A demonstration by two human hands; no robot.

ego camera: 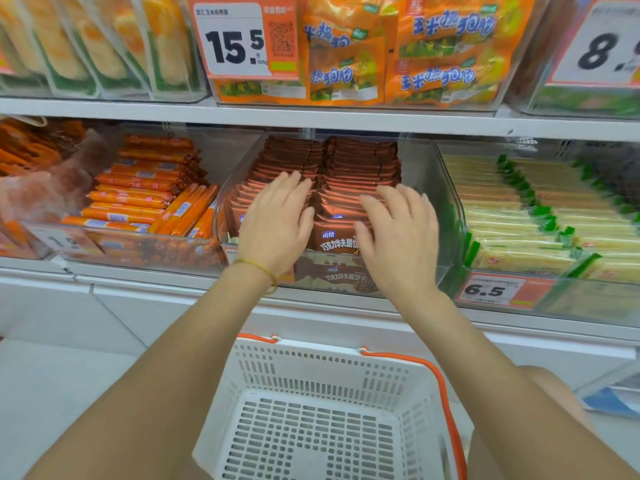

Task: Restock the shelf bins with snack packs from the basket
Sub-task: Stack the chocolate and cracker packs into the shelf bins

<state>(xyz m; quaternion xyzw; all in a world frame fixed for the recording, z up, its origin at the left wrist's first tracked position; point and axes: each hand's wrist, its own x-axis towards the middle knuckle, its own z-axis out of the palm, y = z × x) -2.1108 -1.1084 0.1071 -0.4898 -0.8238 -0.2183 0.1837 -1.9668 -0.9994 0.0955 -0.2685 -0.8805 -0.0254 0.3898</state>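
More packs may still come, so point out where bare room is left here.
The basket floor is bare. In the sausage bin a gap stays behind the sausages, against its right wall. The brown packs fill their bin, both hands flat on top. The yellow packs are crowded too.

Two white shelves [346, 119] are seen, one above the other, in even bright light. Price tags [239, 43] marked 15.5 and 6.5 are fixed at the fronts. Below the lower shelf a white panel [138, 306] is seen, and a pale floor [52, 375] at left.
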